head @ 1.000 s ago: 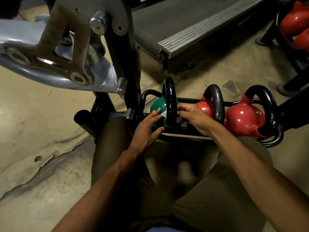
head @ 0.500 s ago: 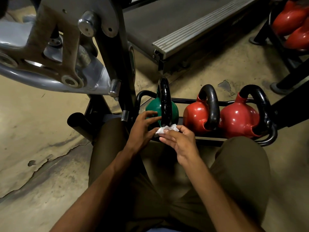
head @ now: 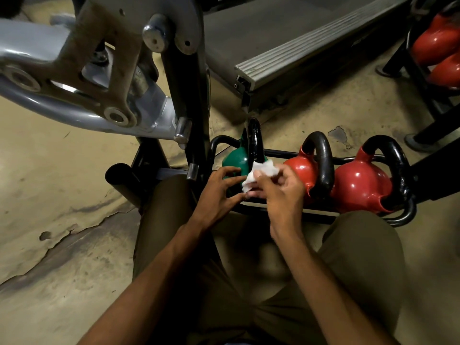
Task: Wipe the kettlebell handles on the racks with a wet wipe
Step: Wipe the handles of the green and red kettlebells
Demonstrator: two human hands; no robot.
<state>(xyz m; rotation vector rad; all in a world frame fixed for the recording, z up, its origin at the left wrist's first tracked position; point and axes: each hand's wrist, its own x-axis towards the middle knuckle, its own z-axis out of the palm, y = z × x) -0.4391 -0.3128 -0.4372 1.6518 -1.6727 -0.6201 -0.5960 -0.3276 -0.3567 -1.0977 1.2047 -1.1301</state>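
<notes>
Now the wet wipe has come off the green kettlebell's handle, pinched in the right hand; the left hand is loose beside it. Probably refolding before the next handle.

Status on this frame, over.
Right grip pinching wet wipe. Left grip open, by green kettlebell. Wipe low at its black handle, contact unclear. Machine post crowds rack left end.

Left kettlebell, middle kettlebell and right kettlebell side by side in rack; wipe before left kettlebell; treadmill behind rack.
</notes>
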